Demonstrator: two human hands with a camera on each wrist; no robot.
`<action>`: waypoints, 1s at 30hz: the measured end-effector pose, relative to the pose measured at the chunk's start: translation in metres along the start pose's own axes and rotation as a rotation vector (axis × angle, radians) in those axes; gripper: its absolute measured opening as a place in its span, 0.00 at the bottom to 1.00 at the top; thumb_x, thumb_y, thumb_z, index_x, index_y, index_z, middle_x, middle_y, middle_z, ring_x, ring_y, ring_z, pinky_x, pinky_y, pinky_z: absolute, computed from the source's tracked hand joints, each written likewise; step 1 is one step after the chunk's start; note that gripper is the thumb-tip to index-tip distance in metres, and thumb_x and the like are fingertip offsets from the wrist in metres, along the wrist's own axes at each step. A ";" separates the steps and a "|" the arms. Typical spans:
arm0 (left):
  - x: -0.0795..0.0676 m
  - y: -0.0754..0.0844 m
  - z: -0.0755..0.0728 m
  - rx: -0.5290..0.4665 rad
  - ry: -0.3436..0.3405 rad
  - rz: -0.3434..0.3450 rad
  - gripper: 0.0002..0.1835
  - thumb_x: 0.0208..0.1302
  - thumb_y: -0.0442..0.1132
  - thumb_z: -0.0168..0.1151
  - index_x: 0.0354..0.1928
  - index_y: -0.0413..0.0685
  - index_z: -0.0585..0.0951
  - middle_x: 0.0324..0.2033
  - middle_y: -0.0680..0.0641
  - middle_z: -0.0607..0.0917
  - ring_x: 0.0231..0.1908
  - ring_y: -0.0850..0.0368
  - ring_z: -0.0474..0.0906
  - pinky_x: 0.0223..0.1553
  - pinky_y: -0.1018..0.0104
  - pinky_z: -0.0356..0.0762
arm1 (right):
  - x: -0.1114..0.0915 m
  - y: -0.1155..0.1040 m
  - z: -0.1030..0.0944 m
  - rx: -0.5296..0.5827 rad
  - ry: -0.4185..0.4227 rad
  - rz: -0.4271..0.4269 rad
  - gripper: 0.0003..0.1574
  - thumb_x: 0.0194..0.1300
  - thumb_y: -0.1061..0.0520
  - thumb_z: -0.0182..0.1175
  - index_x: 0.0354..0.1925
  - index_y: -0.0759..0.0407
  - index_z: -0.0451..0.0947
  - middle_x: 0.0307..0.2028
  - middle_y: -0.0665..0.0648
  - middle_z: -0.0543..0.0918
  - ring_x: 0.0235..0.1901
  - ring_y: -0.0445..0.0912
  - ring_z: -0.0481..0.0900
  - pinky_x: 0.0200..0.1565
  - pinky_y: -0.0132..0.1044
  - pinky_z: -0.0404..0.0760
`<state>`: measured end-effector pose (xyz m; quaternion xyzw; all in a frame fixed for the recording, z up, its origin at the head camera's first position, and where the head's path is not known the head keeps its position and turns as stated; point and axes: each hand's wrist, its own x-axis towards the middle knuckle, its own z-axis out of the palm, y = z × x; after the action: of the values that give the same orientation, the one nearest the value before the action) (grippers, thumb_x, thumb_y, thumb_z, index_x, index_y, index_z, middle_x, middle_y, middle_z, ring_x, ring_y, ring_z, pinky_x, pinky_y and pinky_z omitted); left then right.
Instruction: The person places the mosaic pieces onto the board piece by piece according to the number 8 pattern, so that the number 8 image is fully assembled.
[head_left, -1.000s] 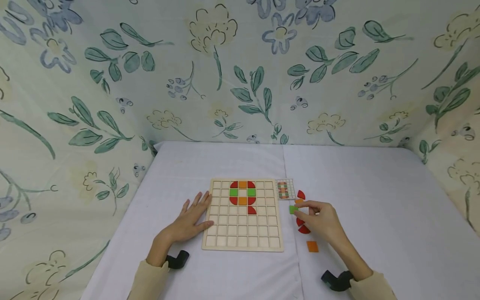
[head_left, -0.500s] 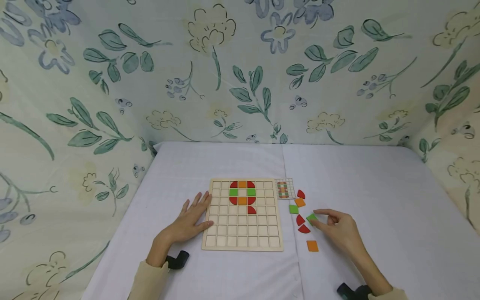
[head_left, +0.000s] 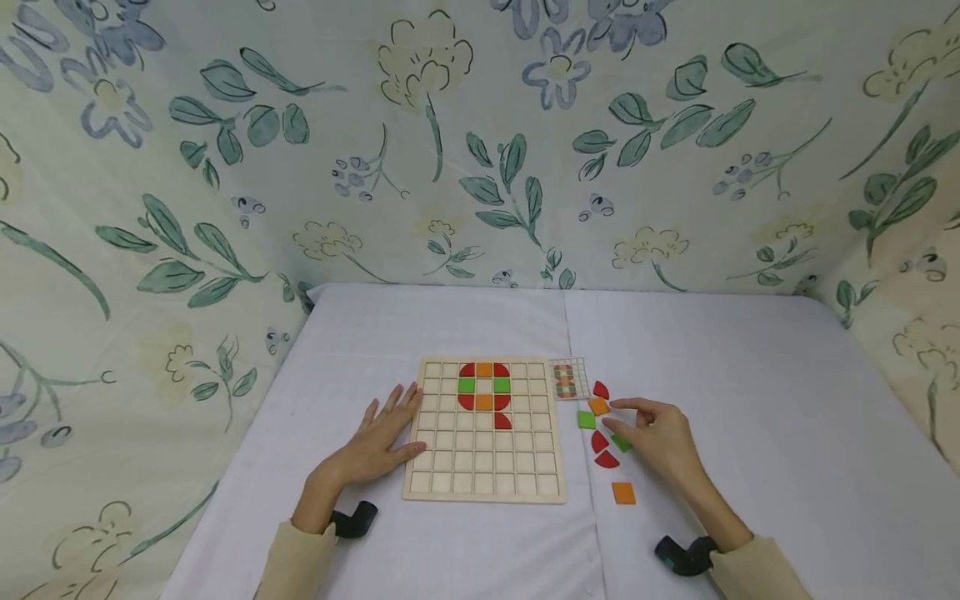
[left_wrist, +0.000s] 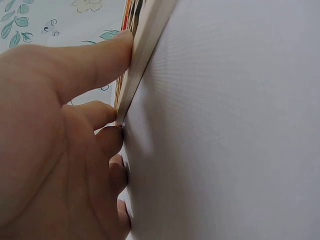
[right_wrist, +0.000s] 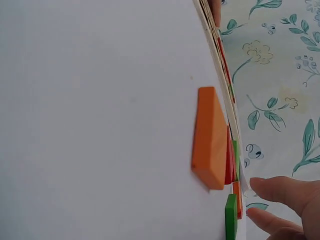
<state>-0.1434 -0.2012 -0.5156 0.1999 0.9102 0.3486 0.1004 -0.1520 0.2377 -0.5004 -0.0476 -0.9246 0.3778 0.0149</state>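
Note:
A wooden grid board (head_left: 450, 462) lies on the white cloth. In its grid sit red quarter-round tiles, orange squares and green squares (head_left: 502, 386). My left hand (head_left: 378, 442) is spread along the board's left edge, thumb and fingertips touching it, as the left wrist view also shows. My right hand (head_left: 660, 437) hovers over the loose tiles, thumb and index apart with nothing between them. Its fingertips are right beside an orange square tile (head_left: 598, 407). Partly under the thumb lies a green square tile (head_left: 621, 443). Another green tile (head_left: 587, 420) lies nearer the board.
A small pattern card (head_left: 567, 379) lies by the board's upper right edge. Loose red quarter-round tiles (head_left: 607, 459) and a separate orange square tile (head_left: 623, 493) are spread right of the board. A floral curtain (head_left: 480, 167) hangs behind the table.
My right hand took a green square from the green pair to the right, let it go on the cloth, then moved up and left to the orange tile. The left hand stays still.

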 end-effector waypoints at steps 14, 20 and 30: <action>0.001 0.005 -0.003 0.043 -0.049 -0.049 0.46 0.75 0.50 0.59 0.83 0.41 0.48 0.83 0.40 0.45 0.83 0.36 0.33 0.79 0.32 0.25 | 0.018 -0.008 0.008 -0.050 0.005 -0.024 0.25 0.59 0.49 0.78 0.47 0.66 0.88 0.14 0.50 0.61 0.14 0.45 0.62 0.16 0.31 0.56; 0.002 0.008 -0.006 0.056 -0.083 -0.076 0.46 0.76 0.49 0.59 0.83 0.42 0.46 0.84 0.42 0.43 0.83 0.37 0.31 0.79 0.33 0.25 | 0.018 -0.004 0.003 -0.065 -0.011 -0.021 0.24 0.60 0.51 0.77 0.48 0.66 0.88 0.15 0.50 0.63 0.17 0.45 0.64 0.17 0.30 0.57; 0.002 0.006 -0.005 0.060 -0.080 -0.076 0.45 0.76 0.49 0.59 0.83 0.43 0.46 0.84 0.42 0.44 0.83 0.38 0.31 0.79 0.33 0.24 | 0.017 0.001 0.001 -0.069 -0.028 -0.026 0.23 0.59 0.54 0.76 0.50 0.66 0.87 0.16 0.51 0.65 0.18 0.44 0.63 0.18 0.30 0.57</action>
<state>-0.1450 -0.1991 -0.5074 0.1818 0.9224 0.3088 0.1440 -0.1693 0.2399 -0.5020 -0.0305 -0.9377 0.3462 0.0051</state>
